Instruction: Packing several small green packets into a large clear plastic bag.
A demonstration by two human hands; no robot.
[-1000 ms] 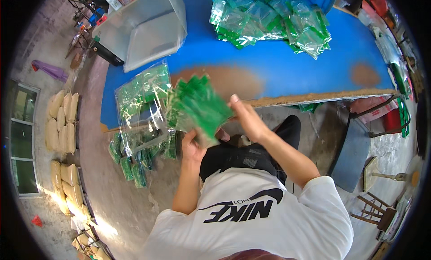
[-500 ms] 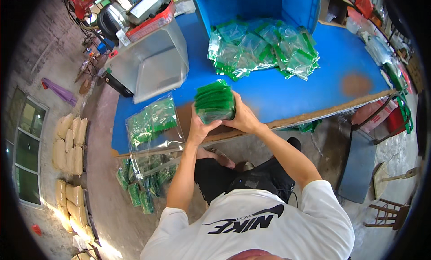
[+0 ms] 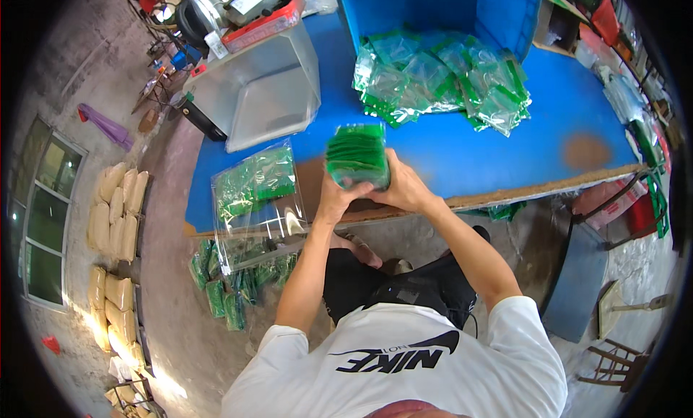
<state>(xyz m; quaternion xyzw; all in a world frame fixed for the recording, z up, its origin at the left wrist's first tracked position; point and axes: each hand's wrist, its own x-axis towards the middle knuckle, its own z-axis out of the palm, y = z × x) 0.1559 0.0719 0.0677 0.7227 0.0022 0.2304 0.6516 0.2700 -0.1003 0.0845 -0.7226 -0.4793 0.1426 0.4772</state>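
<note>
Both my hands grip a thick stack of green-edged clear plastic bags point(image 3: 356, 152) above the table's front edge. My left hand point(image 3: 342, 197) closes on its lower left side, and my right hand point(image 3: 401, 185) wraps its right side. The stack's green edges face up and away from me. To the left, a large clear plastic bag point(image 3: 253, 194) with green-edged pieces inside lies partly over the table edge. Farther off, a loose heap of similar green-and-clear bags point(image 3: 440, 79) spills out of a blue bin point(image 3: 505, 17) lying on its side.
The blue table point(image 3: 498, 154) has a worn front edge. A translucent tub point(image 3: 271, 100) lies on its side at the left. Several green packs point(image 3: 227, 292) sit on the floor below the table. A grey-blue bench point(image 3: 575, 288) and wooden stool point(image 3: 617, 364) stand to the right.
The view has shifted, so the table and tub appear farther right and slightly higher. My hands still hold the stack, which now looks slightly more upright.
</note>
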